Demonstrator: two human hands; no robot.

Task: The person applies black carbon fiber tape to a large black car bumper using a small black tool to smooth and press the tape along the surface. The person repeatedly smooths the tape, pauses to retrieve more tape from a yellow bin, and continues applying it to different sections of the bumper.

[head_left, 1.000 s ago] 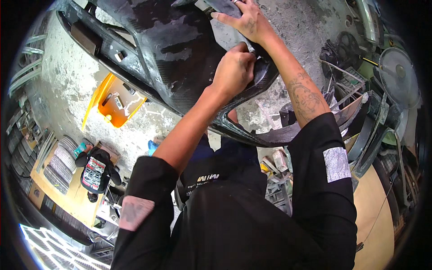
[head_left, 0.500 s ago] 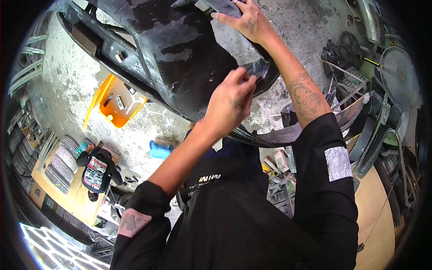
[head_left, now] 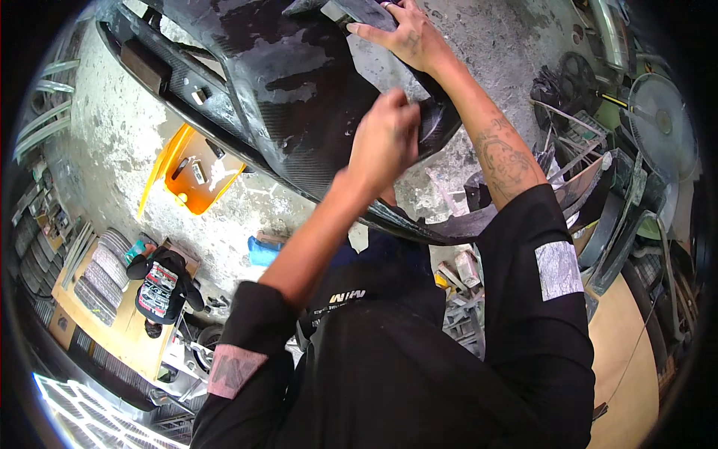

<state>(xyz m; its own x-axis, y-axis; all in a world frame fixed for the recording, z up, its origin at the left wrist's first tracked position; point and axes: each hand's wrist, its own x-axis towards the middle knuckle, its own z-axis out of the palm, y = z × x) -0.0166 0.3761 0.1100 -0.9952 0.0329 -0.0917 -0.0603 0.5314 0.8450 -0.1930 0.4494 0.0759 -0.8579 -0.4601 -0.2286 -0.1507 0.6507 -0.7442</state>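
Head view: the right hand (head_left: 411, 37), thumb apart from fingers, should steady the black panel (head_left: 288, 97) at upper centre while the left hand (head_left: 385, 138), curled, its grip too blurred to judge, works the panel evenly.

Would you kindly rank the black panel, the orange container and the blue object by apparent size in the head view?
Largest to smallest:
1. Black panel, cut off by the top edge
2. Orange container
3. Blue object
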